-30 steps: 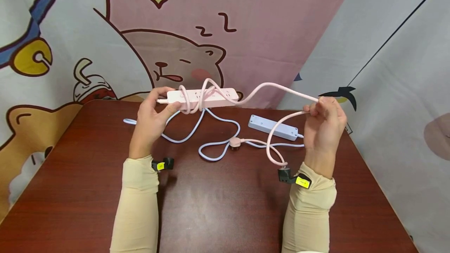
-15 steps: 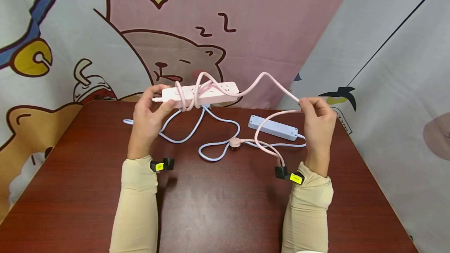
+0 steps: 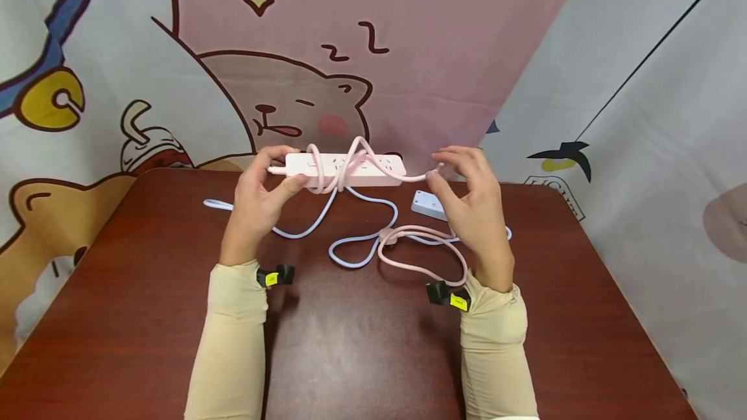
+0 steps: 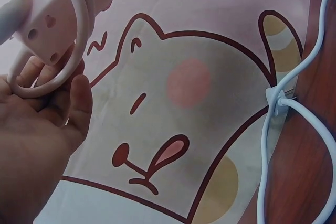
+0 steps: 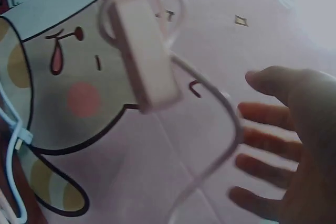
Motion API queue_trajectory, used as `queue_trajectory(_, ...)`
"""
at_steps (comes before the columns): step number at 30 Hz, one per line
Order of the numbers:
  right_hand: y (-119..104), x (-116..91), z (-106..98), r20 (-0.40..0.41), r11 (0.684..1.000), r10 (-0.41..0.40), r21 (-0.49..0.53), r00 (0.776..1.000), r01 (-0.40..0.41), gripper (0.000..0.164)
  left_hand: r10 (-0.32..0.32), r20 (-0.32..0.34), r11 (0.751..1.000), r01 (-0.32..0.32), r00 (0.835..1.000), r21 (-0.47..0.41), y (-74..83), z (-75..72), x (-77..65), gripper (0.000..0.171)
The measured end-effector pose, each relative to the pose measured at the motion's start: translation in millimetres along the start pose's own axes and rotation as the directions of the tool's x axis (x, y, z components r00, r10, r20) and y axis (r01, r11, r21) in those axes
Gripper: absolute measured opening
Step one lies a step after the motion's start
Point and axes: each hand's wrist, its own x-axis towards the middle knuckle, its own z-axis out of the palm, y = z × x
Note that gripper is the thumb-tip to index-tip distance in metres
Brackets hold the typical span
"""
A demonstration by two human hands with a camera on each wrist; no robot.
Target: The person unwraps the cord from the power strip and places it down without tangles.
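My left hand (image 3: 253, 206) grips the left end of a pink power strip (image 3: 362, 177) between thumb and fingers, above the back of the table. In the left wrist view, the strip's end (image 4: 50, 17) shows with a loop of cord beside my fingers. The strip's pink cord (image 3: 356, 148) is wrapped around it in loose turns and leads off to the right. My right hand (image 3: 475, 203) is beside that cord, thumb and fingers spread apart. In the right wrist view, the cord (image 5: 231, 108) passes by the fingertips, not pinched. A slack pink loop (image 3: 420, 269) hangs below.
A light blue power strip (image 3: 428, 205) lies at the back right of the brown table (image 3: 362, 342), partly behind my right hand. Its blue cord (image 3: 356, 264) spreads in loops across the back. A pink plug (image 3: 386, 236) is behind the pink loop. A printed curtain (image 3: 455, 50) hangs behind.
My right hand has come left toward the strip and its fingers have let go of the cord. The cord's free loop has dropped left. My left hand still holds the strip, shifted slightly right.
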Motion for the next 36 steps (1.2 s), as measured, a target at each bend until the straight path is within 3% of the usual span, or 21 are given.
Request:
queue_trajectory(9,-4,0,20,0.05,0.963,-0.2,-0.175,0.979,0.206,0.026,0.006,0.024,1.0,-0.007,1.0,0.012,1.9,0.0,-0.3,0.04)
queue_trajectory(17,-8,0,27,0.062,0.931,-0.26,-0.249,0.964,0.267,0.018,0.0,0.006,1.0,0.0,1.0,-0.002,4.4,-2.1,-1.4,0.039)
queue_trajectory(28,-11,-2,30,0.032,0.944,-0.281,-0.169,0.959,0.283,0.012,0.009,-0.019,1.0,-0.008,1.0,0.013,1.0,-2.6,-1.0,0.038)
queue_trajectory(31,-12,-3,29,0.044,0.967,-0.236,-0.085,0.971,0.239,0.009,0.002,-0.044,1.0,-0.001,0.999,0.022,0.6,-3.0,-1.1,0.039)
queue_trajectory(36,-16,-6,24,0.118,0.989,-0.102,0.12,0.988,0.088,0.011,-0.003,-0.077,1.0,0.005,0.997,0.026,0.3,-4.8,-0.7,0.04)
